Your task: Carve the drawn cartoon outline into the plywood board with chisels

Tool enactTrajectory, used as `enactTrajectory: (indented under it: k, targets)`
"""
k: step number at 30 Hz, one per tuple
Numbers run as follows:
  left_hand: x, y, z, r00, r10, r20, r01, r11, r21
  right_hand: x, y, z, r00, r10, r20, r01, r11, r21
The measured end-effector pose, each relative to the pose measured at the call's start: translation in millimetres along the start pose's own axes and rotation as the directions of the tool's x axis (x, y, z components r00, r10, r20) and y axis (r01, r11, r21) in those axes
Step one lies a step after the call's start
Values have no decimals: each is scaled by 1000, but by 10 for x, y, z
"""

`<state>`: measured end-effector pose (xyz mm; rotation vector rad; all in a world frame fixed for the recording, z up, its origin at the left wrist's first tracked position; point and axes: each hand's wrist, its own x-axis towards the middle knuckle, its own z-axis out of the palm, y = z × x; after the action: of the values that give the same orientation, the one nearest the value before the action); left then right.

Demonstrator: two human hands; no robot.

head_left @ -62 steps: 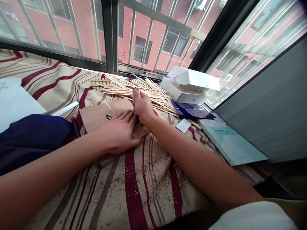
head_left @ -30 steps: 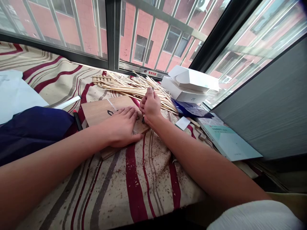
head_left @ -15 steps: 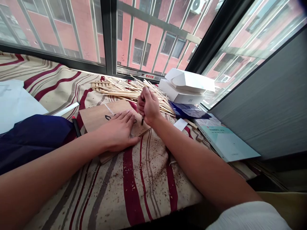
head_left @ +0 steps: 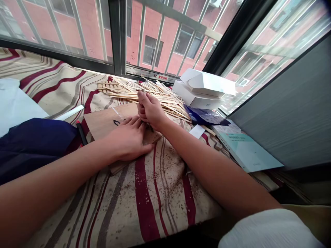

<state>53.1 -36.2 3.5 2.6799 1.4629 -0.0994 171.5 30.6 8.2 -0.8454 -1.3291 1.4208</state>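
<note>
The right hand [head_left: 151, 110] is curled into a tight grip, its fingers closed around a small tool [head_left: 151, 128] of which only a dark tip shows below the fist, so its exact kind cannot be told. Just left of the grip, the left hand [head_left: 126, 139] lies open, fingers spread and pressed flat on a thin wooden board [head_left: 108, 120], which also runs beneath the grip. A dark mark [head_left: 117, 123] sits on the board beside the left fingertips. Beyond the grip lies a heap of thin wooden sticks [head_left: 157, 96]. Further right stand a white ZTE box [head_left: 196, 100] and a blue packet [head_left: 204, 116], with a teal-covered book [head_left: 245, 150] nearer. Left of the board are a red-tipped black marker [head_left: 81, 132] and navy fabric [head_left: 33, 144]. Below the grip, wood shavings [head_left: 165, 193] litter a striped cloth [head_left: 57, 81].
</note>
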Motion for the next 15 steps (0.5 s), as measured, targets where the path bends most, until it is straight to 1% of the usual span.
enactTrajectory:
  k: [2, 3, 4, 6, 7, 8, 9, 10, 11, 12, 13, 14, 15]
  targets:
    - [1, 6, -11, 1000, 3, -1, -3, 1000, 14, 10, 26, 15, 998, 17, 61, -17, 1000, -2]
    - [2, 11, -15, 1000, 8, 2, -8, 1000, 17, 18, 46, 16, 999, -13, 53, 14, 1000, -22]
    - [5, 18, -18, 1000, 11, 6, -11, 1000, 16, 28, 68, 11, 998, -60, 1, 60, 997, -48]
    - [8, 33, -23, 1000, -2, 23, 2, 1000, 9, 45, 107, -14, 977, -123, -176, 112, 991, -74]
    - [8, 40, -26, 999, -12, 34, 12, 1000, 6, 49, 117, -31, 959, -116, -257, 105, 993, -58]
    - [7, 45, -30, 999, -22, 43, 22, 1000, 5, 47, 119, -47, 948, -90, -305, 87, 996, -23]
    - [4, 48, -33, 998, -29, 48, 29, 1000, 7, 42, 115, -59, 952, -57, -301, 65, 998, 18]
    - [1, 48, -36, 999, -27, 44, 27, 1000, 7, 33, 107, -66, 968, -34, -249, 48, 998, 51]
    - [-3, 47, -37, 999, -17, 33, 17, 1000, 7, 24, 98, -67, 986, -24, -166, 36, 997, 68]
    - [-6, 44, -38, 1000, -6, 22, 6, 1000, 8, 17, 91, -64, 996, -22, -91, 29, 997, 75]
    - [-7, 40, -37, 1000, -2, 13, 2, 1000, 11, 14, 89, -60, 998, -22, -56, 26, 997, 79]
    - [-7, 37, -35, 1000, -1, 12, 1, 1000, 14, 15, 93, -57, 998, -13, -65, 19, 996, 86]
    - [-5, 35, -32, 1000, -3, 19, 3, 1000, 19, 19, 101, -57, 994, -4, -108, 14, 996, 93]
